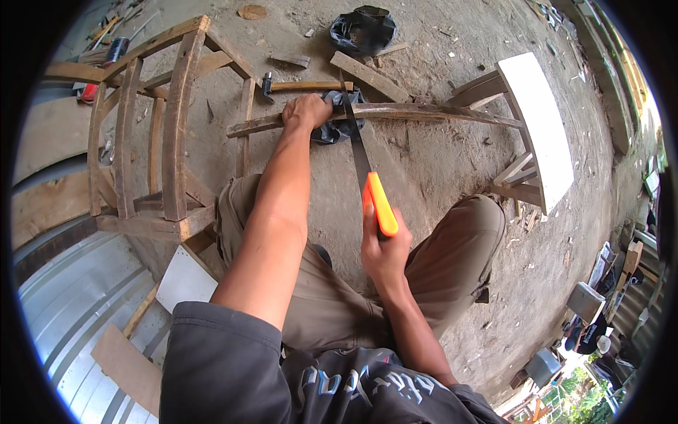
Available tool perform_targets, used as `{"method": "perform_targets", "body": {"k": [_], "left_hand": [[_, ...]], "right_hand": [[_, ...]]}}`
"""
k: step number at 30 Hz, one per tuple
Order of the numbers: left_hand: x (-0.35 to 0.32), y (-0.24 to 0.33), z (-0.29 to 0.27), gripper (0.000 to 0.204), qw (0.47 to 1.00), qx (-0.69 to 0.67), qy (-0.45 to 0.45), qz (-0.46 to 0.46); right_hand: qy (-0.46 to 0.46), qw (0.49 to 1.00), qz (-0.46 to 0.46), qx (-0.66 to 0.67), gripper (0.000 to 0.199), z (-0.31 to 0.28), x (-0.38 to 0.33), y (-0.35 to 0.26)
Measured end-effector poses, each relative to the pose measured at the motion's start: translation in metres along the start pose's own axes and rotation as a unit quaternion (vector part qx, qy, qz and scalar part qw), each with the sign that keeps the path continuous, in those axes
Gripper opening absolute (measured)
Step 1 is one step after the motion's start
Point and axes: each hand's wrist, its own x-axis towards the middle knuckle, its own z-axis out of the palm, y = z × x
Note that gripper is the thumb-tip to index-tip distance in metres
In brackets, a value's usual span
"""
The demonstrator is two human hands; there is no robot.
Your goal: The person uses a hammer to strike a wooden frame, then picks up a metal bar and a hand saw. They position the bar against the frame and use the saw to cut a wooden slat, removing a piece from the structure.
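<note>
A long wooden strip [424,111] lies crosswise in front of me, its left end over a rail of a wooden frame and its right end at a small white-topped stool [540,134]. My left hand [306,112] is closed around the strip, left of the saw. In my right hand [386,247] is the orange and yellow handle of a handsaw [360,152]. The dark blade runs away from me and crosses the strip just right of my left hand. Whether its teeth have cut into the wood I cannot tell.
To the left stands a slatted wooden chair frame [180,127]. Beyond the strip lie a hammer [304,86], a short board [369,76] and a black bag [363,31]. Dark plastic [337,131] sits under the strip. Corrugated metal sheet [78,304] is at lower left, clutter at lower right.
</note>
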Motion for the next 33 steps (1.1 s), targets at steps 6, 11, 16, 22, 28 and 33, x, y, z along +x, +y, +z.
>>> {"method": "perform_targets", "body": {"k": [6, 11, 16, 22, 28, 33], "left_hand": [[0.004, 0.003, -0.001, 0.053, 1.0, 0.005, 0.021, 0.001], [-0.001, -0.003, 0.011, 0.053, 1.0, 0.01, 0.009, -0.001], [0.006, -0.003, 0.005, 0.052, 0.999, 0.014, 0.038, 0.005], [0.004, -0.001, 0.005, 0.052, 0.999, 0.016, 0.047, 0.014], [0.001, -0.001, 0.011, 0.052, 1.0, -0.008, 0.029, 0.003], [0.0, 0.004, 0.003, 0.052, 0.999, 0.02, 0.036, -0.022]], "right_hand": [[0.017, 0.999, -0.028, 0.0, 0.022, -0.004, -0.015, 0.009], [-0.006, 1.0, 0.007, 0.007, 0.024, 0.01, 0.017, 0.001], [0.012, 1.0, 0.006, 0.021, 0.024, 0.0, -0.003, 0.003], [0.001, 1.0, -0.007, 0.021, 0.022, 0.0, -0.006, 0.006], [-0.014, 0.999, 0.039, 0.011, 0.02, 0.01, 0.019, 0.002], [-0.013, 0.999, 0.035, 0.023, 0.022, -0.001, -0.01, 0.011]]}}
